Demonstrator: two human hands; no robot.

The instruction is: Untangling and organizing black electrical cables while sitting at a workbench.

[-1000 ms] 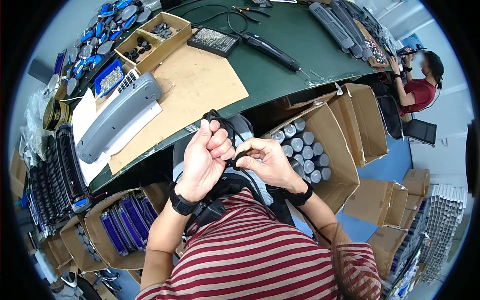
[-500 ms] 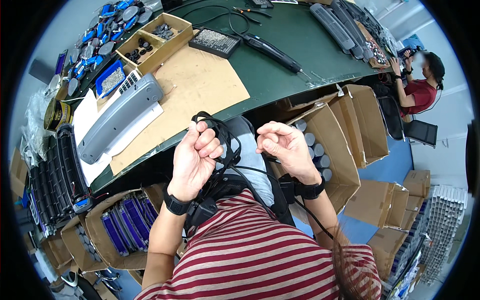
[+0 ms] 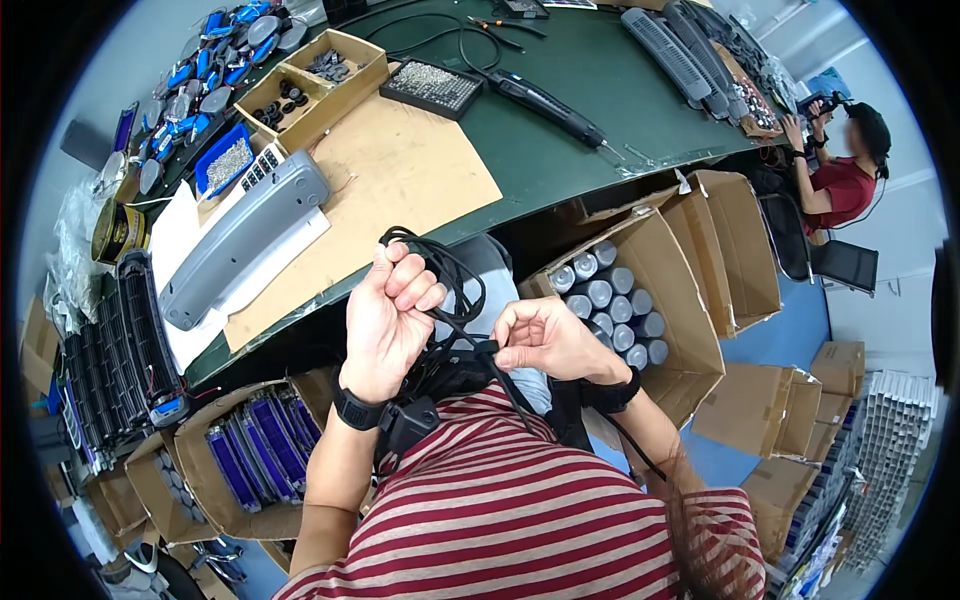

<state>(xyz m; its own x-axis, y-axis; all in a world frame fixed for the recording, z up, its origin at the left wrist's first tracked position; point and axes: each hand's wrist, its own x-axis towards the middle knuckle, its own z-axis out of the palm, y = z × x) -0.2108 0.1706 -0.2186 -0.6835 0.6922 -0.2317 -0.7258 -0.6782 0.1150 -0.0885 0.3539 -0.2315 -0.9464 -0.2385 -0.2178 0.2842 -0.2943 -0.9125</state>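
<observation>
Fingers of the left hand point(image 3: 385, 325): curled tight and clamped round the loops of a black cable point(image 3: 470, 290);
Fingers of the right hand point(image 3: 550, 342): thumb and forefinger pressed together on a dark strip point(image 3: 488, 348) at the bundle's lower right; whether it is cable or tie cannot be told;
Cable position: looped between the two hands, above the lap, just short of the bench point(image 3: 570, 60); one length runs down over the striped shirt point(image 3: 470, 490);
Change from half a second earlier: the right hand, then raised apart from the loops, has come lower and inward to the strip; the left hand keeps its hold, nearly in place;
Bench edge: slants from lower left to upper right beyond the hands; brown sheet point(image 3: 430, 165) and grey housing point(image 3: 245, 240) lie behind it; electric screwdriver point(image 3: 548, 105) farther back;
Right limit: cardboard box point(image 3: 675, 300) of grey cylinders point(image 3: 620, 305), close beside the right hand;
Working room: the gap between the wrists, crossed by cable; grey cloth point(image 3: 478, 262) shows behind the loops
</observation>
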